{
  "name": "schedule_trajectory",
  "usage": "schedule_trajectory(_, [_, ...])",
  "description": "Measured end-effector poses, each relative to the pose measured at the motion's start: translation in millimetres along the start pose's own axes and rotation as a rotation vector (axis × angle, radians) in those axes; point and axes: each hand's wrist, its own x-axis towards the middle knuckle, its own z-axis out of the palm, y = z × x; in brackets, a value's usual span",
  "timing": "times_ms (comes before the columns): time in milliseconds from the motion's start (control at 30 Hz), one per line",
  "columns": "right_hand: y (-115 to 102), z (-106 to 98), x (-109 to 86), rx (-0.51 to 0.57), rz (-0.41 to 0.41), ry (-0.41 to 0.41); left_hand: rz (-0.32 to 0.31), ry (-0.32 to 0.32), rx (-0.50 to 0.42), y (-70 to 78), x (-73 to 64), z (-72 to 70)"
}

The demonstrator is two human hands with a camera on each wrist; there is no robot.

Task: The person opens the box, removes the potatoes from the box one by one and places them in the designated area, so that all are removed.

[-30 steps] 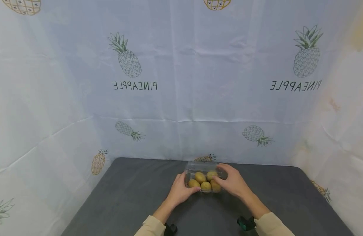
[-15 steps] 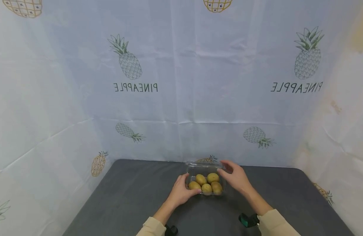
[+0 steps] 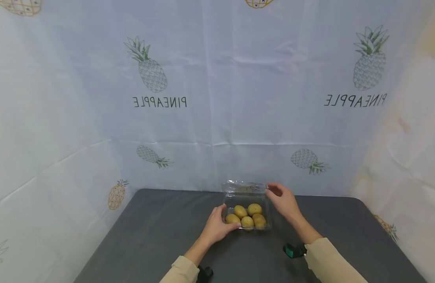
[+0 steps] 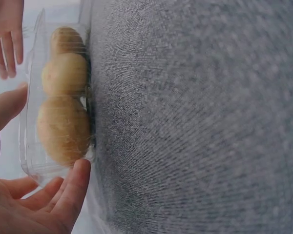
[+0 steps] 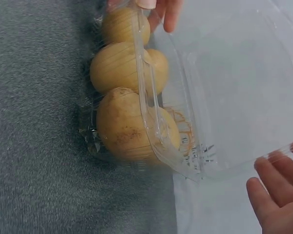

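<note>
A clear plastic clamshell container [image 3: 231,201] stands near the table's far side with several potatoes [image 3: 254,209] inside. Its see-through lid [image 3: 243,187] tilts up and back from the far edge. My left hand [image 3: 214,228] grips the container's left end, thumb along the front rim and fingers around the side. My right hand [image 3: 283,202] holds the raised lid by its right edge, between thumb and fingers. The right wrist view shows this hand's fingertips [image 5: 264,163] at the lid edge, partly seen through the plastic. Potatoes [image 4: 63,129] show through the container wall in the left wrist view.
The dark grey table [image 3: 160,236] reaches out to both sides of the container. Behind it hangs a pale curtain [image 3: 217,98] with pineapple prints, which also runs along the left and right. A black band [image 3: 295,250] is worn at the right wrist.
The right hand has moved up and away, swinging the lid from low over the potatoes to a raised position. The left hand keeps its hold on the container's left end.
</note>
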Motion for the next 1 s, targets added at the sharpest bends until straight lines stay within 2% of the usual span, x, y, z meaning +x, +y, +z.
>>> schedule_trajectory(300, [6,3,11.3,0.055,0.024,0.050,-0.023,-0.006,0.000,0.2,0.9,0.0])
schedule_trajectory(667, [25,10,26.0,0.108,0.051,0.060,-0.025,-0.008,0.004,0.4,5.8,-0.1])
schedule_trajectory(833, [31,15,31.4,0.190,0.097,0.086,-0.027,-0.010,0.015,-0.2,8.2,0.3])
schedule_trajectory(1000, [34,23,36.4,0.200,0.123,0.109,-0.032,-0.003,0.005,0.3,9.2,-2.3])
